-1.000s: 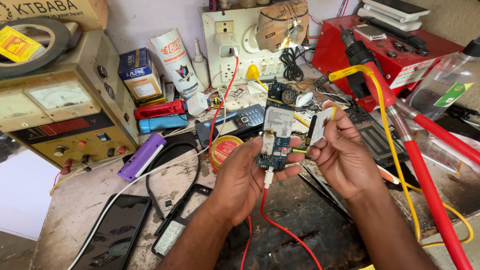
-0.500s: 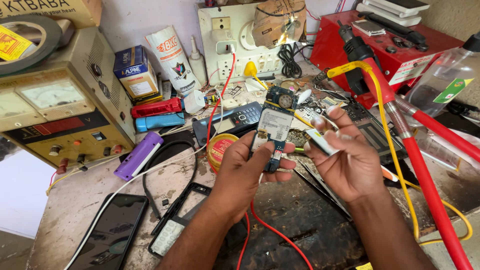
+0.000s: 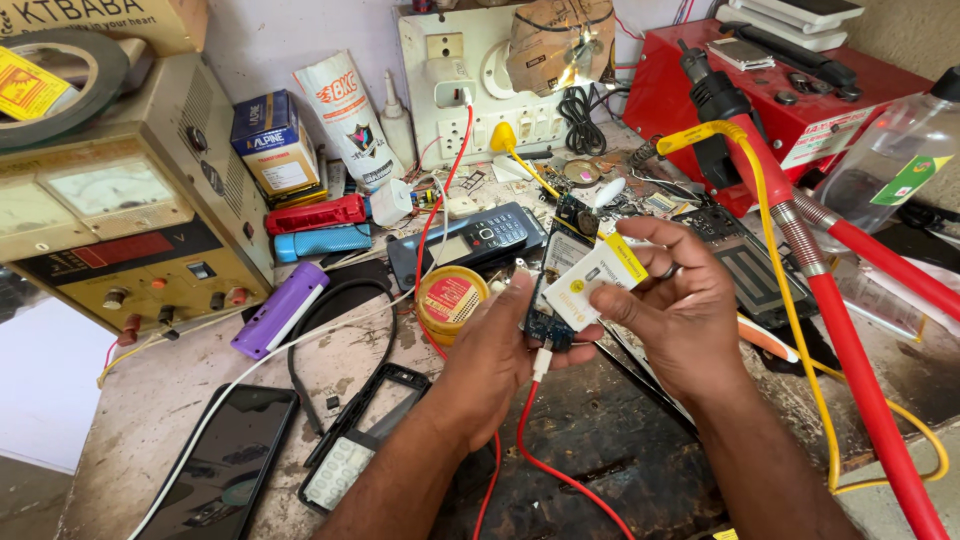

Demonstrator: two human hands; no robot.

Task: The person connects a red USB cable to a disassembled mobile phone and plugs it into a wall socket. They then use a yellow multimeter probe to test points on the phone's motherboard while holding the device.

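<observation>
Board [image 3: 548, 322] sits at frame centre, pinched in your left hand [image 3: 490, 365], thumb over its upper edge and fingers curled under the back. A white plug runs out of its lower end into a red wire [image 3: 560, 475] that loops down toward the bottom of the frame.

What's new: your right hand [image 3: 690, 320] has swung the white battery [image 3: 597, 280], the one with the yellow end, down from upper right so that it now lies across the board's face, overlapping it. A second ago the two were apart, battery held clear off to the side. So you've gone from inspecting to pairing the two pieces; whether the contacts actually meet, I can't tell from here.

Both grips are closed: left on the board, right with thumb and fingertips on the battery's far end, ring finger showing.

Just left of the board on the bench [image 3: 150, 430], a round yellow tin [image 3: 451, 299]; above it, a keypad phone [image 3: 470, 240]. Lower left, a black phone [image 3: 225, 460] and an empty frame [image 3: 365, 435].
</observation>
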